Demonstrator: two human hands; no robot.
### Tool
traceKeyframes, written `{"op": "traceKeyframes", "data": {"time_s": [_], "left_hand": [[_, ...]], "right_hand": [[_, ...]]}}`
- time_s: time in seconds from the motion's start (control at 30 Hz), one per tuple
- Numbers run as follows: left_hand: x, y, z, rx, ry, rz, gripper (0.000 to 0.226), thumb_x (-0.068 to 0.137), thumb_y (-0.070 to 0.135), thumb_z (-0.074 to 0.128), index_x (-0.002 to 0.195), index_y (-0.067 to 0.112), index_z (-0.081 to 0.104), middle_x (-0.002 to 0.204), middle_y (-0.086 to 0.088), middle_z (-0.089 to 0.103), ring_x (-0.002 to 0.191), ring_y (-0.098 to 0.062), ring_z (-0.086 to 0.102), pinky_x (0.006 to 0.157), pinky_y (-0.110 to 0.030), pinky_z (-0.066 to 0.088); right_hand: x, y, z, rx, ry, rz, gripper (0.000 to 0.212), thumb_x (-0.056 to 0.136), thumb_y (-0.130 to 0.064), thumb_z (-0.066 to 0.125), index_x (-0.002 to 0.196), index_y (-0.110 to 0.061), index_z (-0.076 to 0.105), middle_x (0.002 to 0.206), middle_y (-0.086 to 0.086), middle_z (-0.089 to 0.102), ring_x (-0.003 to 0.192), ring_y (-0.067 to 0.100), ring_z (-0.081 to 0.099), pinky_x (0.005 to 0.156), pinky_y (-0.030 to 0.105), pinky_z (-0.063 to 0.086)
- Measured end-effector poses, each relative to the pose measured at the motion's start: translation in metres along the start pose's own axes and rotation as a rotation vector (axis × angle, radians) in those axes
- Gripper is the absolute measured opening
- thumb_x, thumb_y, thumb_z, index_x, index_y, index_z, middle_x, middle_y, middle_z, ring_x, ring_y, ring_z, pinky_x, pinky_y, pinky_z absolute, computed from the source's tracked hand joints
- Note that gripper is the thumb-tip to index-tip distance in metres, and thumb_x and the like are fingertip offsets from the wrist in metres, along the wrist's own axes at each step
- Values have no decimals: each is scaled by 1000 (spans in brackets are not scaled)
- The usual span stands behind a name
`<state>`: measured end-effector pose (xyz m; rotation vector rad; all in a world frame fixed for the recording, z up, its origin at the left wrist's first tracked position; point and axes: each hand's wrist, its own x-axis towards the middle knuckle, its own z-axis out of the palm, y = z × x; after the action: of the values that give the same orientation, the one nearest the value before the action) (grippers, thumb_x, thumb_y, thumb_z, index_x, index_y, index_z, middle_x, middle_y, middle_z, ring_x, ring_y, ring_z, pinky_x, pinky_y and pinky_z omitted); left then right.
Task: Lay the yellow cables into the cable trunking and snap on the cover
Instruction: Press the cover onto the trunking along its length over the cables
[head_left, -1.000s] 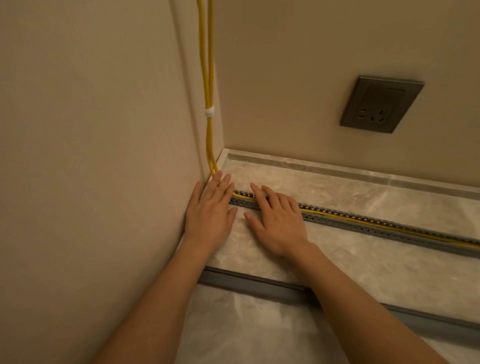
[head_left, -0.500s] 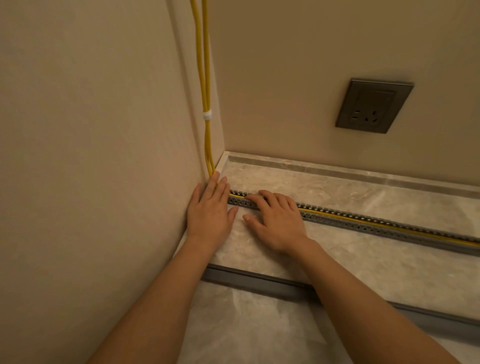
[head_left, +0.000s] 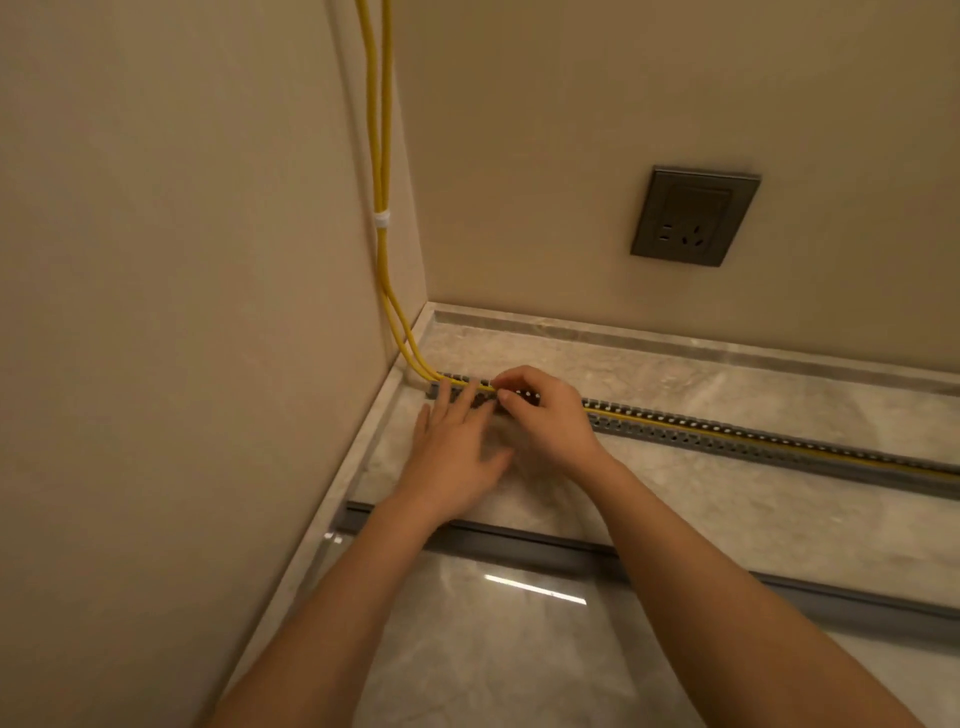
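- Pinching the yellow cables (head_left: 383, 260) between thumb and curled fingers, your right hand (head_left: 550, 421) sits over the cable trunking (head_left: 727, 435), close to its left end.
- Your left hand (head_left: 454, 457) lies flat just beside it, with fingers straight and spread. Its fingertips rest on the trunking's near wall, and it grips nothing.
- The two hands come very close, but blur at the fingertips hides whether they touch.
- The cables drop down the wall corner, bound together by a white tie (head_left: 382, 219). They curve at the bottom and enter the trunking's left end.
- To the right of your hands, the cables lie inside the slotted grey channel and run with it to the right edge of view.
- The trunking lies on the marble ledge (head_left: 701, 519), with its left end near the side wall (head_left: 182, 312).
- The long grey cover (head_left: 519, 543) lies along the ledge's front edge, under both your forearms. It runs roughly parallel with the trunking and well apart from it, not yet snapped on.
- A grey socket (head_left: 693, 215) is set in the back wall above the ledge.
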<state>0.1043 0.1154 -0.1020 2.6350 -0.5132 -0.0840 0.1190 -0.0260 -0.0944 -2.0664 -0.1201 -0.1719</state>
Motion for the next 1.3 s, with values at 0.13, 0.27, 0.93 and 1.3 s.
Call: {"op": "traceKeyframes", "data": {"time_s": [0.13,0.27,0.93,1.3], "left_hand": [[-20,17,-1,-65,-11,321,33,85,47,57,106,25,70,126,7,59,129,-15,38,109,-41,29],[-36,21,5,-19,-119,419,45,75,53,67,105,20,70,113,7,63,113,-10,46,99,-30,37],[-39,52,0,51,5,426,38,80,47,61,109,24,52,94,8,62,88,-11,57,67,-27,42],[-46,48,18,260,-164,575,42,84,52,54,99,13,51,107,-5,52,98,-19,45,82,-31,36]], "right_hand": [[-3,-6,-13,55,25,35,11,86,-7,60,90,-11,70,84,12,70,83,27,64,77,37,50],[-10,-8,-25,51,-27,60,11,87,-11,61,89,-10,71,87,17,71,86,33,64,81,46,51],[-18,-27,-58,-359,-288,61,18,90,-27,55,99,-18,68,90,0,63,85,18,58,73,32,47],[-28,-22,-56,-365,-407,132,20,92,-28,53,105,-20,66,95,-3,57,92,16,57,74,27,44]]}}
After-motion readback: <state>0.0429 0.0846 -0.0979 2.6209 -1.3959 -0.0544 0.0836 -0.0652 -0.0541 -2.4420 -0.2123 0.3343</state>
